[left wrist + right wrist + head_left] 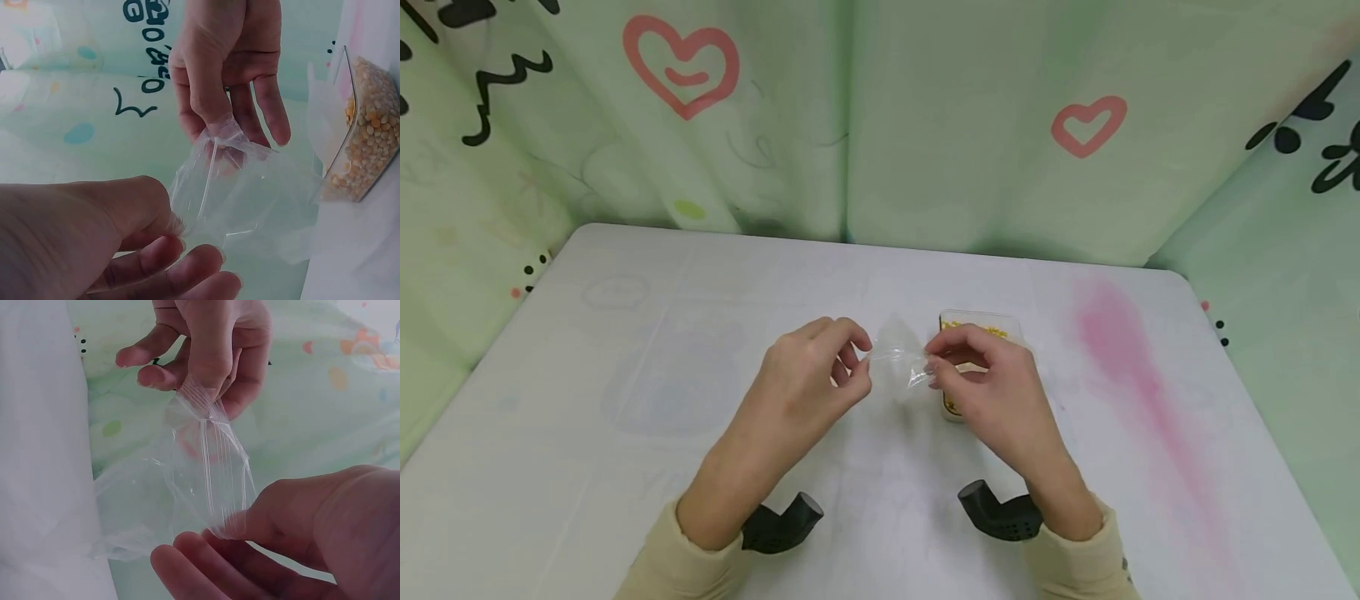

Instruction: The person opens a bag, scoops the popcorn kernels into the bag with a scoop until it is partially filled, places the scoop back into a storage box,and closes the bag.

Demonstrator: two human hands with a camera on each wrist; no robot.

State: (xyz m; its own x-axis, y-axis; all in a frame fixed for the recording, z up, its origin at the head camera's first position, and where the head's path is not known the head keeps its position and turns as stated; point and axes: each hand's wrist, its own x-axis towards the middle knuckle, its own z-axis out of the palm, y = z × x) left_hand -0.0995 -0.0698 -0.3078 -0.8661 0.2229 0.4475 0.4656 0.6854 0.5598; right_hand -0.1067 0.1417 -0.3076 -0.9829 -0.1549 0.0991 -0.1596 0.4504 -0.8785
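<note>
A clear zip-lock plastic bag [898,353] is stretched between my two hands above the table, its mouth spread apart. My left hand [811,371] pinches one side of the mouth between thumb and index finger. On the opposite side, my right hand [992,385] pinches the other edge the same way. Ridged seal lines run across the bag [209,469] in the right wrist view, and no contents show inside. Behind my right hand stands a clear plastic box [977,318], partly hidden by it. Yellow corn kernels [375,128] fill the box in the left wrist view.
The white table [647,492] carries a pink stain [1131,367] on its right side. Green curtains [925,125] with printed hearts hang along the back and sides. A black wrist device [782,525] sits under the left forearm, another [1000,510] by the right.
</note>
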